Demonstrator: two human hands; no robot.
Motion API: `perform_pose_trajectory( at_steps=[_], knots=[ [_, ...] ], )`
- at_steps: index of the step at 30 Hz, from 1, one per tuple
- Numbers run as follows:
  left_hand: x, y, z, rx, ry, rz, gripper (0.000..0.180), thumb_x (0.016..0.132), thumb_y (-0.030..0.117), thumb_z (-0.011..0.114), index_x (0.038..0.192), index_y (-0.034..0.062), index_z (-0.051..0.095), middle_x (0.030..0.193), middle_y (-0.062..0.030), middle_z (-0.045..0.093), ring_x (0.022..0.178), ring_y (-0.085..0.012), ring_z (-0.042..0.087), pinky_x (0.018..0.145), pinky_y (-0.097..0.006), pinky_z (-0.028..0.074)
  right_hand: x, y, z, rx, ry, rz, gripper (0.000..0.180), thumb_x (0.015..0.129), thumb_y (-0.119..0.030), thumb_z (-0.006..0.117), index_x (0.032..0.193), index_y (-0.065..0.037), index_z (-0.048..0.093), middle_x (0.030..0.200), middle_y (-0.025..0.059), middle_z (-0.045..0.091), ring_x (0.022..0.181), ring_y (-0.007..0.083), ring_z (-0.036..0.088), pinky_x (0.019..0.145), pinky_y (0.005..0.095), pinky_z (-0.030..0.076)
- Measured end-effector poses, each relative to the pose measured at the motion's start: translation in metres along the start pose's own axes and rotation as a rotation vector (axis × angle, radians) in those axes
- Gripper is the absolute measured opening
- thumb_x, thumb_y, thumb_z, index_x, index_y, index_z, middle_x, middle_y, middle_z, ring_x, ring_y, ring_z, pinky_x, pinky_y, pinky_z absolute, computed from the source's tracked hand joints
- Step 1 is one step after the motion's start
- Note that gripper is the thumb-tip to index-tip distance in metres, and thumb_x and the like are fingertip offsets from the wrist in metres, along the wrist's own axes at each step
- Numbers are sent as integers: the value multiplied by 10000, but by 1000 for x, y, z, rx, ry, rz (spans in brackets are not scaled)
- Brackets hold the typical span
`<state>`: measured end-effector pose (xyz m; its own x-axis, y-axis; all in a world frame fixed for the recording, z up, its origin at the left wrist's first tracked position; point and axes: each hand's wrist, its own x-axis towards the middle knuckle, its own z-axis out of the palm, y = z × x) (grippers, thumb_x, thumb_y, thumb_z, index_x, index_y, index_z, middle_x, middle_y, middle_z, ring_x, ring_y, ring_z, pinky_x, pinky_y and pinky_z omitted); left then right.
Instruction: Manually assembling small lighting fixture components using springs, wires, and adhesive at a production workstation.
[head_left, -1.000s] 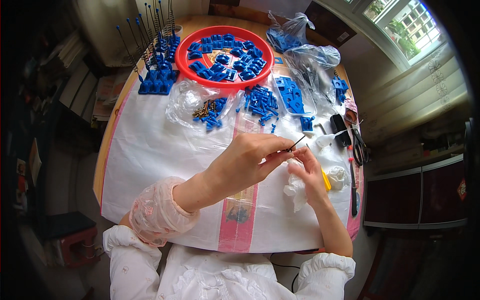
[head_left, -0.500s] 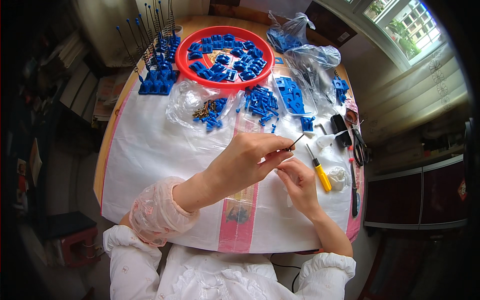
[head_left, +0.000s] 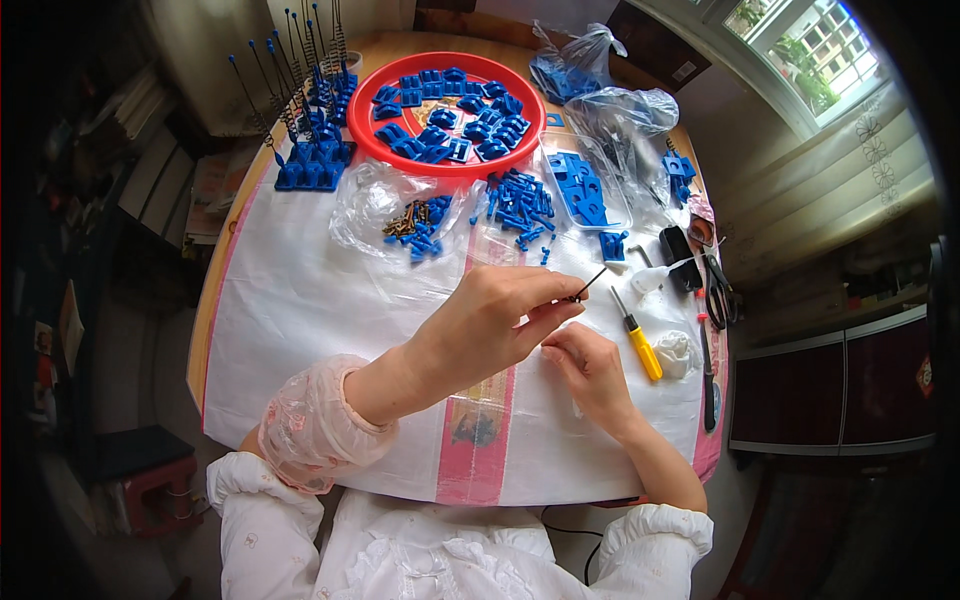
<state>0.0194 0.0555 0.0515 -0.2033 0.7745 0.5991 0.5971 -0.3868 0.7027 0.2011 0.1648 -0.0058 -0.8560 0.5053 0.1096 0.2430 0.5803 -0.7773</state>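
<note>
Centre frame | left hand (head_left: 490,320) pinching thin pin (head_left: 590,284) | right hand (head_left: 590,368) resting curled, holding nothing seen | I'm keeping the pinch firm, pin steady

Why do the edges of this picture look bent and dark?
Head view: the fisheye lens bows the table edge and cabinets toward the rim, and the corners fade to black. Daylight from the window at upper right lights the white cloth evenly; the left hand and red tray look sharp.
</note>
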Motion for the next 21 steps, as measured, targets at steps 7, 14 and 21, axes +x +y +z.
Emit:
perform_pose_trajectory(
  at_steps=[7, 14, 21],
  knots=[
    [1, 1, 0, -6, 16, 4, 168, 855, 49, 741, 1017, 13, 712, 894, -104, 743, 715, -216, 720, 631, -295, 555, 2, -3, -11, -119, -34, -138, 128, 860, 15, 651, 982, -10, 626, 970, 130, 577, 852, 304, 623, 740, 388, 493],
    [1, 1, 1, -12, 30, 10, 157, 859, 54, 740, 1009, 17, 713, 875, -106, 737, 693, -211, 709, 618, -293, 547, 3, 1, -15, -328, -55, -230, 157, 845, 10, 657, 986, -2, 589, 935, 149, 579, 864, 347, 620, 731, 435, 489],
    [2, 0, 1, -11, 33, 17, 152, 862, 60, 739, 1005, 16, 712, 871, -106, 736, 685, -208, 705, 607, -291, 542, 0, -1, -13, -338, -33, -205, 153, 852, 0, 659, 977, 1, 571, 902, 155, 568, 831, 352, 612, 717, 445, 482]
  ],
)
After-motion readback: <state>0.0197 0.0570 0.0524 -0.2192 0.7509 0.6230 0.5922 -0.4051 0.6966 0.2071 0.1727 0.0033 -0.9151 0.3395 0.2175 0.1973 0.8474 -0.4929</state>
